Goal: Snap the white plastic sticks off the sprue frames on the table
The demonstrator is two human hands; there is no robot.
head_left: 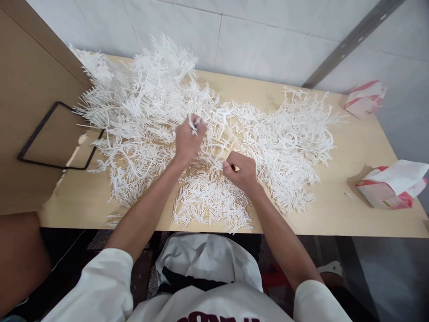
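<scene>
Across the flat, pale-tan tabletop (342, 188), thin white branching strands (144, 98) heaped; left hand (188, 141) pinches a forked white sprig (193, 125) — right hand (241, 172) curled tight, contents unclear.

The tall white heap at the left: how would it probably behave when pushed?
The heap would likely shift piecemeal, being many separate pieces. It is probably light for its size, as they look thin. Branched ones may snag and drag together.

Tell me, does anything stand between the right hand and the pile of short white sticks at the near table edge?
Nothing visible does. The right hand is by the far right side of that pile of short white sticks. The nearer red-and-white paper container stands well off to the right.
</scene>
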